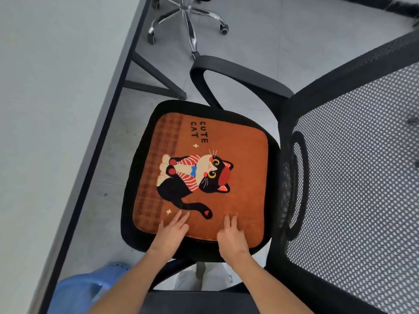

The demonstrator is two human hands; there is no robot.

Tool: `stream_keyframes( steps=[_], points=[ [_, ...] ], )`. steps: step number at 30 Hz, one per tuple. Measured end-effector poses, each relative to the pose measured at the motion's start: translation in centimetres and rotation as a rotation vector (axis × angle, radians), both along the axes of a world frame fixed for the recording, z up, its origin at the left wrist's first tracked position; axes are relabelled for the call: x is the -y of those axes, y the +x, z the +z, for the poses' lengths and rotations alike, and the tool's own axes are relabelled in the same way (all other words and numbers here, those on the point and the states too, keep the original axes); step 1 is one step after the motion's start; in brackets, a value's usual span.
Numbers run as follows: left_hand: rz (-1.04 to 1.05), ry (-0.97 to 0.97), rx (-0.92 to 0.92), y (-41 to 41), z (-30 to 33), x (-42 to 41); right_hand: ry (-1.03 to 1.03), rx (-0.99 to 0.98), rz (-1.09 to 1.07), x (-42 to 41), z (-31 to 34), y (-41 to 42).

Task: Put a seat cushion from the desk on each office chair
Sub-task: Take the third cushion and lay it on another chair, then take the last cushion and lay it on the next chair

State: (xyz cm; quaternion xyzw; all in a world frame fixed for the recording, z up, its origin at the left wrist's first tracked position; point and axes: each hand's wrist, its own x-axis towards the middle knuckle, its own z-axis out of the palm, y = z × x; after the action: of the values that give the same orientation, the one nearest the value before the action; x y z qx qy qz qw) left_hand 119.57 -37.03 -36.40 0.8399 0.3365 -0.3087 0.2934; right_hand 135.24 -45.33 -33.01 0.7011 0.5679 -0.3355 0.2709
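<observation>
Orange cat cushion lying flat on the black chair seat, left hand and right hand both open, fingers spread, pressing on its near edge, grey desk just beside, second chair's chrome base beyond.

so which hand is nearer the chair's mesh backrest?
Right. The right hand rests on the cushion's near edge on the side toward the mesh backrest; the left hand rests on the same edge, toward the desk.
</observation>
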Motion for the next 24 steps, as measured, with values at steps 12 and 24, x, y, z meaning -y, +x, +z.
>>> stream_keyframes(
  steps=[12, 24],
  points=[
    [0.443, -0.094, 0.166, 1.8, 3.4, -0.7, 0.187, -0.065, -0.132, 0.6, 1.8, 0.8],
    [1.236, -0.18, 0.632, -5.8, 25.7, 6.9, 0.586, -0.585, -0.639, 0.2, 23.7, -2.3]
  ],
)
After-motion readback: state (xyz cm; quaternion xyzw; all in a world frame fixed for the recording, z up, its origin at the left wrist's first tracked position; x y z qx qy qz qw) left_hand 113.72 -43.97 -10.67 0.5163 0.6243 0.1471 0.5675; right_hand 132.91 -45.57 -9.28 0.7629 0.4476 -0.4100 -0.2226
